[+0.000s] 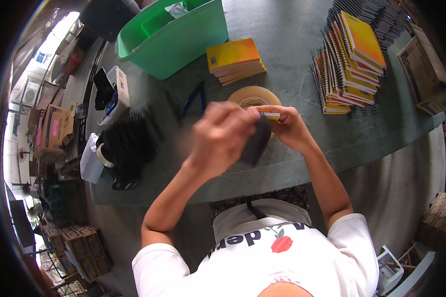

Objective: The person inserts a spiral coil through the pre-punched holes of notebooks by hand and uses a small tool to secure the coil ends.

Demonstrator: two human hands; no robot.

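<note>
My right hand [290, 129] is closed on a small notebook [269, 116], seen nearly edge-on with a yellow strip at its top. A dark, blurred flat part [255, 144] hangs below it; I cannot tell whether that is its cover. Close against the notebook's left end, my left hand [222, 132] has curled fingers smeared by motion, and whatever they hold is hidden. Behind the hands lies a wide roll of tape [250, 93], partly covered by them. Blue-handled pliers [188, 103] rest on the table just beyond my left hand.
A stack of small yellow-orange notebooks [235, 58] stands beside a green bin [176, 44]. Piled spiral notebooks [357, 59] are at right, near a cardboard box [425, 69]. Black spiral coils [131, 143], a white tape roll [104, 155] and a plastic container [118, 94] lie at left.
</note>
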